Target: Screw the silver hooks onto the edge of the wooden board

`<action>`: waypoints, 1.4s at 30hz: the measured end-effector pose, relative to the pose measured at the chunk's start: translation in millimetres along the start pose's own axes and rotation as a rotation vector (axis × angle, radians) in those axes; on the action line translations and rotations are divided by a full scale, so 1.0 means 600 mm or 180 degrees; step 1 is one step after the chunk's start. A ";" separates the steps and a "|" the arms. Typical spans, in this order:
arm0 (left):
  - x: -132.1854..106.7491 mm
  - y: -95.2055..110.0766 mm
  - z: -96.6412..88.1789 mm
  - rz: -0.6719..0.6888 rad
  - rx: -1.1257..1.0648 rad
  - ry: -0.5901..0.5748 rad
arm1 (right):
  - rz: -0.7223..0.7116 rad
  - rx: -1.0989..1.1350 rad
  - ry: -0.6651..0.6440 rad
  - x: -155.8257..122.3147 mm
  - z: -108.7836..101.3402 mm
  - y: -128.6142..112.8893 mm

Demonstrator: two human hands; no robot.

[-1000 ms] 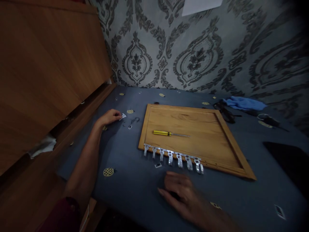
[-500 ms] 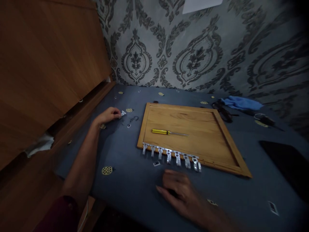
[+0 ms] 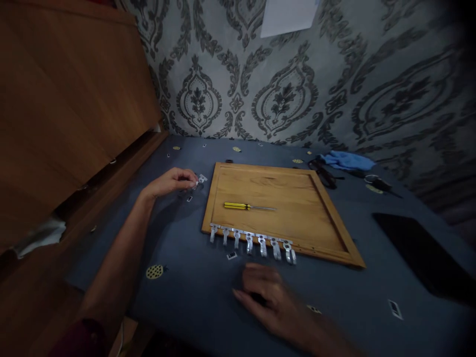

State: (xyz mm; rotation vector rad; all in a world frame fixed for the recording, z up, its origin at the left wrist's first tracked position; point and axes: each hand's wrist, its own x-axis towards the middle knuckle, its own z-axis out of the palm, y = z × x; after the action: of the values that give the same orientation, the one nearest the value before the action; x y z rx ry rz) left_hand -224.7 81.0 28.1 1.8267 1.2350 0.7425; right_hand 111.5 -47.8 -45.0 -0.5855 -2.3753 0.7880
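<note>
Between the thumb and fingertips of my left hand (image 3: 178, 180) is a silver metal hook (image 3: 202, 179), its flat plate end showing past the fingers. It is above the table, just left of a framed wooden board (image 3: 267, 183). Along the board's near edge, several similar metal hooks (image 3: 249, 243) stand in a row, their lower ends jutting over the edge. A yellow-handled screwdriver (image 3: 238, 206) lies on the board, shaft to the right. My right hand (image 3: 266, 297) rests in front of the hooks, fingers loosely curled, thumb apart, with nothing seen in it.
A dark flat slab (image 3: 420, 253) lies on the right of the cloth-covered table (image 3: 186, 277). Behind the board's right corner are dark glasses (image 3: 325, 174), a blue cloth (image 3: 347, 160) and keys (image 3: 375, 181). A wooden cabinet (image 3: 74, 99) borders the left side; a patterned wall stands behind.
My left hand has moved right, toward the board, with the metal hook lifted in its fingers. The right hand stays in front of the board. The view has shifted slightly.
</note>
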 end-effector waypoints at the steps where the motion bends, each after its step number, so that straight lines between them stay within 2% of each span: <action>1: 0.002 0.006 0.005 0.0033 -0.0005 -0.0061 | 0.0012 0.0009 0.0007 -0.001 0.000 0.000; 7: 0.013 0.034 0.032 0.0212 -0.0033 -0.0421 | 0.0079 0.0140 0.0100 0.003 -0.006 -0.007; 13: 0.016 0.065 0.065 0.0415 -0.0127 -0.0680 | 0.0207 0.0323 0.0400 0.003 -0.011 -0.009; 18: 0.017 0.100 0.110 0.0572 -0.0228 -0.0900 | 0.0510 0.0739 0.0684 -0.001 -0.019 -0.012; 24: 0.012 0.131 0.169 0.0494 -0.0648 -0.1116 | 0.0755 0.1123 0.1331 -0.002 -0.020 -0.007; 29: 0.008 0.144 0.201 0.0246 -0.1085 -0.1122 | 0.0885 0.1308 0.1539 0.001 -0.019 -0.007; 34: 0.004 0.152 0.234 0.0224 -0.1556 -0.1152 | 0.0935 0.1430 0.1976 0.008 -0.023 -0.005; 38: -0.002 0.155 0.259 0.0031 -0.1742 -0.0902 | 0.1045 0.1538 0.2051 0.013 -0.032 -0.001; 42: -0.002 0.154 0.275 0.0049 -0.1654 -0.0729 | 0.1219 0.1642 0.2146 0.015 -0.039 0.003</action>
State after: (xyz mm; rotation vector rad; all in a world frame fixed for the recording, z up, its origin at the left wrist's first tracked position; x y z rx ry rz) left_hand -48.2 13.3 22.2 1.4431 0.7881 0.7542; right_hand 119.9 -32.3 -26.9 -0.9140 -1.3957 1.1037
